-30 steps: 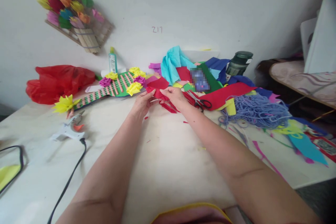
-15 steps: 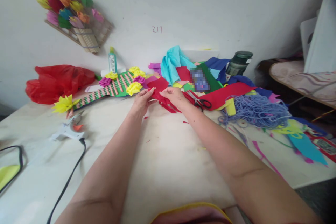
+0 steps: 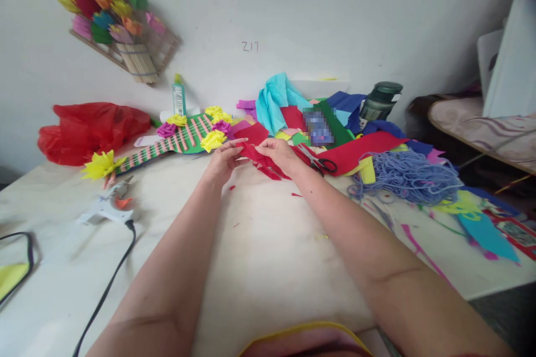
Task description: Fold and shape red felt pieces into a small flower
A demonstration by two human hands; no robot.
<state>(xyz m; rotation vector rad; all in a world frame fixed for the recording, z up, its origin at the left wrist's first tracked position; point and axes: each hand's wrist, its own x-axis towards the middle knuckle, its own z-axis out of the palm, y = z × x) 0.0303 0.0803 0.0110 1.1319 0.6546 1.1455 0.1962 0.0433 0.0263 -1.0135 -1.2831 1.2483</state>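
Note:
Both my hands reach out to the far middle of the pale table (image 3: 259,245). My left hand (image 3: 221,162) and my right hand (image 3: 278,156) pinch the same piece of red paper (image 3: 253,152), which is cut into strips that hang down toward the table. Black-handled scissors (image 3: 320,164) lie just right of my right hand. Small red scraps dot the table below my hands.
A heap of coloured paper sheets (image 3: 318,117) and a tangle of blue yarn (image 3: 408,175) lie at the right, with a dark jar (image 3: 379,100) behind. At the left are a glue gun (image 3: 106,209) with its black cord, a red plastic bag (image 3: 90,131), a striped craft with paper flowers (image 3: 184,136) and a glue bottle (image 3: 179,97).
My fingers have shifted slightly along the red paper and pulled it a little lower. The view has tilted a touch. Nothing else has moved.

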